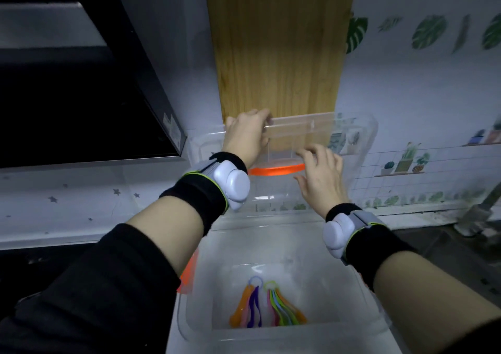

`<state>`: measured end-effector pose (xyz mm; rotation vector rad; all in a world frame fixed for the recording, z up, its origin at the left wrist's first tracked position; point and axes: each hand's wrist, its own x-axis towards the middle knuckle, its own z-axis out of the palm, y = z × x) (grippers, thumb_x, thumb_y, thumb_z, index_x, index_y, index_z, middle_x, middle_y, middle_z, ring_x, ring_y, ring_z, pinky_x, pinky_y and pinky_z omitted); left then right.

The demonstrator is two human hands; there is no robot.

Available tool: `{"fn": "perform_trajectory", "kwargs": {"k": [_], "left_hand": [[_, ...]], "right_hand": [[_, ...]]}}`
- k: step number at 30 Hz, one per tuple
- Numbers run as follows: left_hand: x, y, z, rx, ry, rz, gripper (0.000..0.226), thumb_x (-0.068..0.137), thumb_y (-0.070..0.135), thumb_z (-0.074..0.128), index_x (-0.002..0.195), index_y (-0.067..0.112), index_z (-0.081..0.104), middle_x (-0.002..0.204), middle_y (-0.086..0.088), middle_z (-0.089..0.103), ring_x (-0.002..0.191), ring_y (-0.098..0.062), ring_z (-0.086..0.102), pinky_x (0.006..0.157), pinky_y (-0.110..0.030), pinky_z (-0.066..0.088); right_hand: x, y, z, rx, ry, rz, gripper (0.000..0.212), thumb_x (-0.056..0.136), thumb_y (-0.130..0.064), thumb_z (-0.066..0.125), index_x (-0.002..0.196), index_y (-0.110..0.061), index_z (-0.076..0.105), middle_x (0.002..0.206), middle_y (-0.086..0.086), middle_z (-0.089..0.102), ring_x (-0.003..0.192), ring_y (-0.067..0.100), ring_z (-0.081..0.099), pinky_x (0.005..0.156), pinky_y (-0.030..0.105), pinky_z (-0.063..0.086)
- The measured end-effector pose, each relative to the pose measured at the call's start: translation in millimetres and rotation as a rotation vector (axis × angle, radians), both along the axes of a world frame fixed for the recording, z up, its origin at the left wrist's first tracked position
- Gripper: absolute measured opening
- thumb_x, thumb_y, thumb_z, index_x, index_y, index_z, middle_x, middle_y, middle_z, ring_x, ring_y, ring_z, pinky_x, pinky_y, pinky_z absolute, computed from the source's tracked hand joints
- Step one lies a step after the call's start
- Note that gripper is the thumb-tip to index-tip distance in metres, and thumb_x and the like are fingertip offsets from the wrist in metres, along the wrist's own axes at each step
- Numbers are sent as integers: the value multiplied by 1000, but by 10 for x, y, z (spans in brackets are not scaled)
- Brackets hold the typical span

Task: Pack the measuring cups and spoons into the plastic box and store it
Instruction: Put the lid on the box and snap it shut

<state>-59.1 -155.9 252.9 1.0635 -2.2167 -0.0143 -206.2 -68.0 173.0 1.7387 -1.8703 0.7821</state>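
Note:
A clear plastic box (374,307) stands open on the counter right below me. On its bottom lie two ringed sets of colourful measuring spoons, one orange and purple (248,307), the other pink, green and orange (284,310). The box's transparent lid (360,142), with an orange latch (276,170), is raised upright in front of the wooden cabinet. My left hand (245,137) grips the lid's top edge. My right hand (321,176) has its fingers spread at the lid's face; whether it touches I cannot tell. Another orange latch (187,275) shows at the box's left side.
A black range hood (81,96) juts out at the upper left. A wooden cabinet (279,45) hangs straight ahead against a wall with leaf stickers (428,31). A faucet (479,212) and a dark sink lie to the right. Both wrists carry black bands with white sensors.

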Motion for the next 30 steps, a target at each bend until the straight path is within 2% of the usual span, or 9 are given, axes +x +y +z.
{"fn": "perform_trajectory", "kwargs": {"k": [3, 5, 10, 15, 19, 23, 25, 28, 30], "left_hand": [[-28, 55, 225, -43, 20, 1, 28, 76, 12, 63, 101, 22, 57, 100, 2, 63, 100, -22, 57, 85, -36, 33], [-32, 106, 385, -63, 25, -4, 27, 76, 13, 65, 101, 21, 58, 101, 2, 63, 101, -22, 57, 82, -35, 31], [6, 190, 718, -72, 11, -15, 30, 78, 19, 68, 108, 21, 61, 106, -1, 56, 99, -24, 56, 86, -37, 36], [71, 213, 857, -11, -5, -25, 38, 81, 24, 68, 119, 20, 62, 108, -7, 43, 106, -27, 49, 95, -42, 43], [86, 182, 848, 44, -1, -20, 38, 81, 25, 68, 119, 18, 63, 109, -8, 44, 110, -28, 47, 99, -42, 42], [33, 118, 735, 56, -33, 42, 42, 82, 32, 68, 122, 21, 61, 120, -7, 48, 120, -27, 44, 101, -40, 36], [3, 70, 637, 54, -67, 61, 44, 82, 35, 68, 124, 23, 60, 123, -6, 52, 123, -26, 45, 100, -40, 33], [-34, -1, 425, 88, -124, 57, 41, 84, 33, 68, 123, 22, 61, 123, -4, 61, 122, -25, 50, 101, -37, 34], [-65, -40, 246, 150, -215, 69, 37, 87, 30, 64, 124, 23, 60, 123, -4, 64, 123, -26, 51, 102, -35, 34]], "right_hand": [[39, -10, 85, 59, 86, 7, 45, 69, -13, 75, 112, -11, 61, 113, 10, 58, 107, 31, 55, 87, 36, 25], [81, -13, 179, 61, 135, 12, 45, 69, -10, 73, 112, -13, 61, 113, 8, 58, 106, 30, 56, 85, 35, 24], [110, 21, 336, 23, 163, -29, 45, 64, 4, 69, 105, -13, 62, 103, 9, 59, 96, 31, 57, 83, 36, 26], [106, 70, 381, -42, 267, -52, 43, 60, 7, 69, 97, -12, 64, 91, 9, 59, 84, 30, 59, 79, 34, 25], [112, 88, 411, -35, 341, -27, 32, 61, 6, 67, 88, -11, 65, 85, 9, 59, 76, 30, 57, 71, 35, 36], [130, 157, 451, 56, 394, 80, 20, 63, -3, 65, 82, -5, 62, 81, 13, 58, 71, 32, 56, 59, 37, 44], [145, 192, 444, 146, 370, 150, 22, 69, -10, 61, 90, -3, 59, 89, 15, 57, 79, 34, 55, 65, 39, 43], [169, 233, 402, 380, 304, 216, 33, 76, -22, 57, 106, -9, 52, 104, 10, 53, 95, 30, 51, 75, 38, 43], [173, 251, 349, 486, 252, 251, 34, 75, -24, 60, 106, -13, 51, 103, 7, 53, 96, 28, 51, 71, 34, 41]]}}
